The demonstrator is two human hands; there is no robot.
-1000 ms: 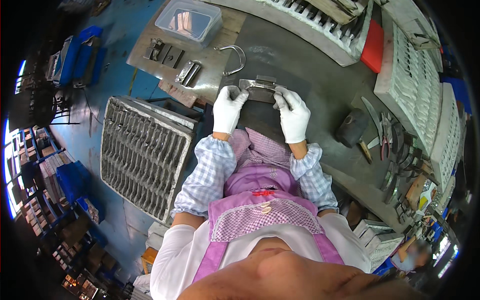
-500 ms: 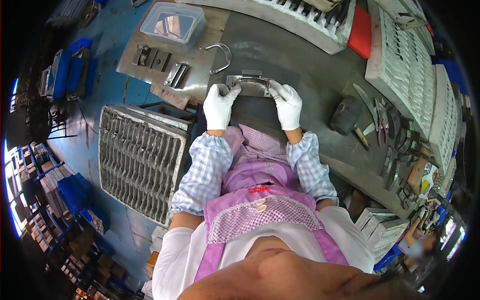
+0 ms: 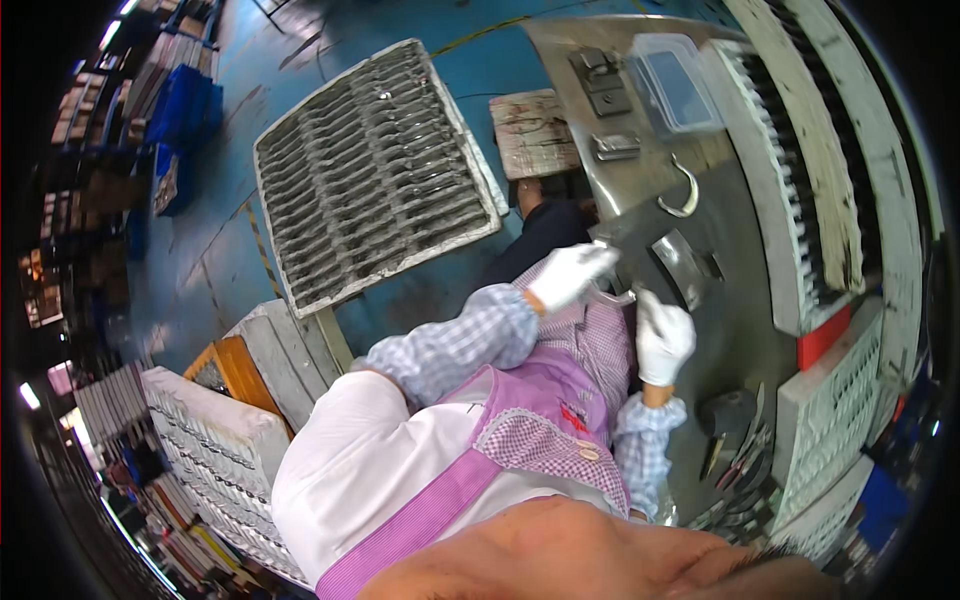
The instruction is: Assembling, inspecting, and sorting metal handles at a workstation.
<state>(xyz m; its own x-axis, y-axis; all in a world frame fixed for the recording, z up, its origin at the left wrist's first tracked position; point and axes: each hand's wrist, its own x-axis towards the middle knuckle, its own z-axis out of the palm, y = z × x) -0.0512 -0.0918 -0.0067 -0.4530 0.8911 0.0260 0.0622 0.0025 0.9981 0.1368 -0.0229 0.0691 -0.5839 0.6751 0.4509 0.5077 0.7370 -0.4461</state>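
Observation:
Both my hands wear white gloves and are blurred by motion, close to my lap at the bench's near edge. Between them is a slim, curved shiny metal piece point(image 3: 614, 297), shaped like a bow handle. My right hand point(image 3: 664, 338) pinches its end. My left hand point(image 3: 572, 277) is closed at the other side, its fingertips smeared but apparently on the same piece. Just beyond the hands, a curved steel forming block point(image 3: 680, 266) rests on the dark bench mat. A similar curved metal handle point(image 3: 683, 192) lies farther along the bench.
Left of me stands a large grey slotted tray point(image 3: 375, 180) with curved pieces in rows. The bench holds a clear plastic box point(image 3: 677, 85), small steel blocks point(image 3: 603, 85), a black mallet point(image 3: 728, 412) and pliers. White slotted racks point(image 3: 770, 190) line its far side.
My view has swung left, bringing the slotted tray toward the middle. My hands have left the steel block and drawn back toward my lap, with the curved piece now between them.

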